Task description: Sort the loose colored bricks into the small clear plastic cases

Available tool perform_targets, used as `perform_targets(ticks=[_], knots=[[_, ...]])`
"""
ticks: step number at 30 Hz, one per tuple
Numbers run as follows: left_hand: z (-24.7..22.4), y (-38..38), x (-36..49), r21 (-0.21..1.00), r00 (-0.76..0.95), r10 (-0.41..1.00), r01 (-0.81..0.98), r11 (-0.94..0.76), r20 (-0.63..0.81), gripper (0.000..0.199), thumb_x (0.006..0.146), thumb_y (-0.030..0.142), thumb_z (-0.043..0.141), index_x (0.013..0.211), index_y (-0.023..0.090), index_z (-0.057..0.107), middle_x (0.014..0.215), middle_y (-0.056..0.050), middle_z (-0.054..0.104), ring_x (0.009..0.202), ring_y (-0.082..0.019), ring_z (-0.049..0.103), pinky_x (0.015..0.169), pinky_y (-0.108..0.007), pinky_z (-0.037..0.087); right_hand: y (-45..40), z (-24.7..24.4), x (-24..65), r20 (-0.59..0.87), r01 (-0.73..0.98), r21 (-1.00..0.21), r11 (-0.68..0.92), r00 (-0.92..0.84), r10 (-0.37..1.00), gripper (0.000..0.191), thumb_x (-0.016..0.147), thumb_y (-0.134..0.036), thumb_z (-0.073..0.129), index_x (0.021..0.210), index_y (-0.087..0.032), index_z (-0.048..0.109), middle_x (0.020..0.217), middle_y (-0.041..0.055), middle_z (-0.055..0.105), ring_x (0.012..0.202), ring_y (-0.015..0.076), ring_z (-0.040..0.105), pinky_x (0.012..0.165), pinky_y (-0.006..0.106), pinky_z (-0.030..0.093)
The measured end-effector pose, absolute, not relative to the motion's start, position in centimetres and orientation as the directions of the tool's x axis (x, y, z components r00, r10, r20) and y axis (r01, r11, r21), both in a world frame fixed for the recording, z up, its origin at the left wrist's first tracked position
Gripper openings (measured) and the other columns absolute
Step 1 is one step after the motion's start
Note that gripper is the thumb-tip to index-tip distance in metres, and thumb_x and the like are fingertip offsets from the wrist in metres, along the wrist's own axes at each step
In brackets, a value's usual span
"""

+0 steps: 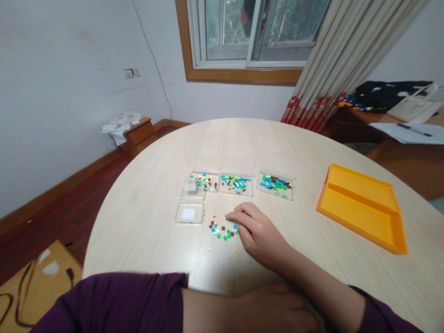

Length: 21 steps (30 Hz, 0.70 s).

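Small loose pieces in green, red, brown, white, blue and yellow (pixel 218 236) lie in a loose cluster on the pale round table (pixel 145 199). At their right edge is my right hand (pixel 255 229), its index finger stretched over them and its thumb apart; nothing held can be made out. My left hand (pixel 277 307) lies flat near the table's front edge, fingers extended, partly beneath my right forearm. Behind the cluster stand clear open-lidded boxes of coloured pieces: left (pixel 207 188), middle (pixel 236 191) and right (pixel 276 194). A smaller clear box (pixel 178 213) holds a white square.
A yellow-orange tray (pixel 360 205) with a raised divider sits on the table's right side. Beyond the table are a window (pixel 243 76), a curtain (pixel 343 55), a side desk with papers (pixel 409 133) and a small wooden cabinet (pixel 140 134).
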<state>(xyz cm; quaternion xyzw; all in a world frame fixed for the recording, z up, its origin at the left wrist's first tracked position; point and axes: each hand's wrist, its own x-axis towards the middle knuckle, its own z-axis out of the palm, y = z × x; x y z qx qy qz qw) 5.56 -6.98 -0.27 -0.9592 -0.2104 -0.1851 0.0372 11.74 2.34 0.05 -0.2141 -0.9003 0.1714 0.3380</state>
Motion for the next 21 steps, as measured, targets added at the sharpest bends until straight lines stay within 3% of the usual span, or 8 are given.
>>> perform_targets(ticks=[11,17,21], knots=[[1.7,-6.8,5.1,0.01,0.872,0.392,0.407,-0.913,0.292,0.008,0.085,0.033,0.063,0.084,0.033,0.071,0.077,0.013,0.071,0.068,-0.004,0.061,0.064,-0.018,0.047,2.5,-0.2,11.7,0.49,0.312,-0.417,0.854,-0.714,0.5,0.036,0.079,0.001,0.042,0.097,-0.017,0.068,0.091,0.0101,0.058,0.087,0.0212,0.054,0.074,0.038,0.052],[1.7,-6.8,5.3,0.04,0.887,0.4,0.403,-0.915,0.23,0.007,0.082,0.034,0.067,0.087,0.031,0.071,0.073,0.013,0.071,0.066,-0.005,0.061,0.062,-0.018,0.047,2.5,-0.3,11.7,0.491,0.343,-0.417,0.842,-0.694,0.526,0.04,0.079,0.0,0.042,0.107,-0.017,0.066,0.098,0.0118,0.058,0.093,0.0232,0.053,0.079,0.042,0.051],[2.1,-7.0,5.1,0.075,0.878,0.415,0.41,-0.909,0.239,0.008,0.083,0.034,0.065,0.087,0.03,0.071,0.073,0.011,0.07,0.067,-0.005,0.062,0.063,-0.019,0.047,2.5,-0.2,11.8,0.508,0.348,-0.431,0.833,-0.67,0.542,0.037,0.079,-0.001,0.042,0.099,-0.017,0.068,0.096,0.0113,0.058,0.09,0.0229,0.052,0.078,0.042,0.051]])
